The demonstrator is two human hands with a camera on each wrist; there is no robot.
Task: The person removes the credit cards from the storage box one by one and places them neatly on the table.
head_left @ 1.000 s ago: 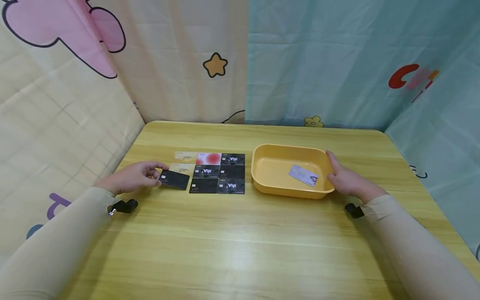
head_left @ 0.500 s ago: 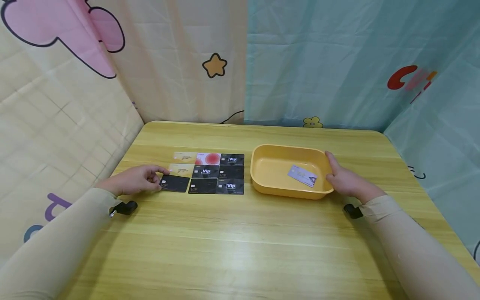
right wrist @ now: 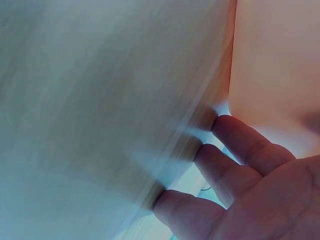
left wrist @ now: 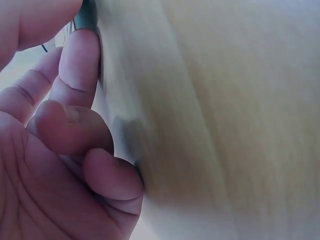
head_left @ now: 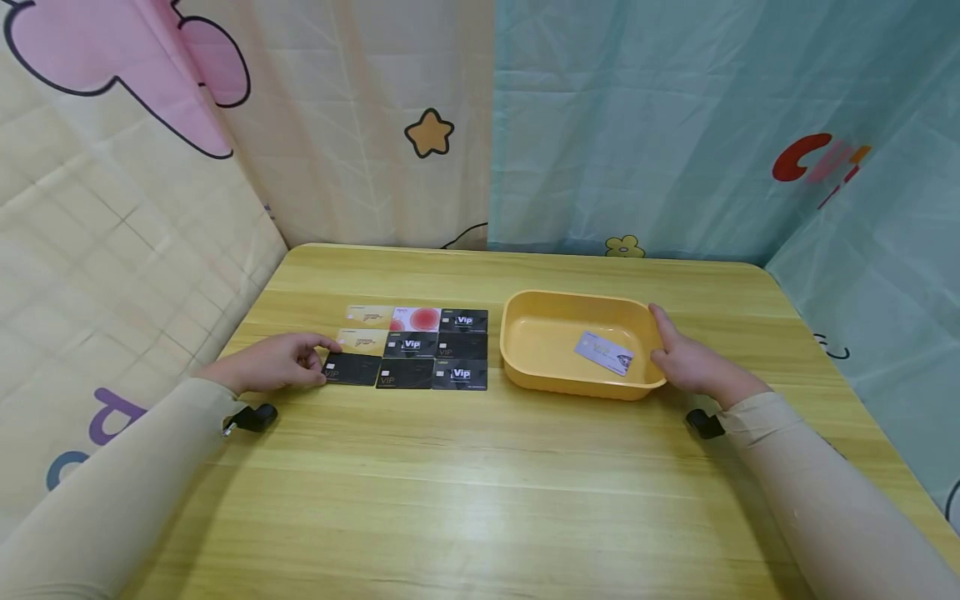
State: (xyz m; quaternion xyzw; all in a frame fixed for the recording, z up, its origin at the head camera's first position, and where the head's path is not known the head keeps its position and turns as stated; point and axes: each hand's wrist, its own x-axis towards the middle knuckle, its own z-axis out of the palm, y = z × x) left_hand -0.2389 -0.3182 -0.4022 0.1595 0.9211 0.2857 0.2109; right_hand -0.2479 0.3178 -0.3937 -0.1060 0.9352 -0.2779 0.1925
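Observation:
My left hand (head_left: 281, 365) is at the left edge of a black VIP card (head_left: 352, 368), pinching it between thumb and index finger. That card lies flat at the near left corner of a neat block of cards. In the left wrist view a dark card edge (left wrist: 86, 15) shows between the fingertips, and the other fingers curl by the tabletop. My right hand (head_left: 693, 362) holds the right end of a yellow plastic bin (head_left: 577, 388), thumb over the rim. In the right wrist view its lower fingers (right wrist: 240, 140) stretch to the table beside the bin wall.
Behind the black card lie two gold cards, one being a gold card (head_left: 362, 341). A red-dotted card (head_left: 416, 319) and several black cards, among them a Vip card (head_left: 461, 374), fill the block. One silver card (head_left: 604, 353) lies inside the bin. Curtains (head_left: 375, 192) surround the wooden table (head_left: 480, 483).
The black VIP card has come down from a slight tilt to lie flat, lined up with its row. My left hand has shifted slightly right; the right hand and bin stay put.

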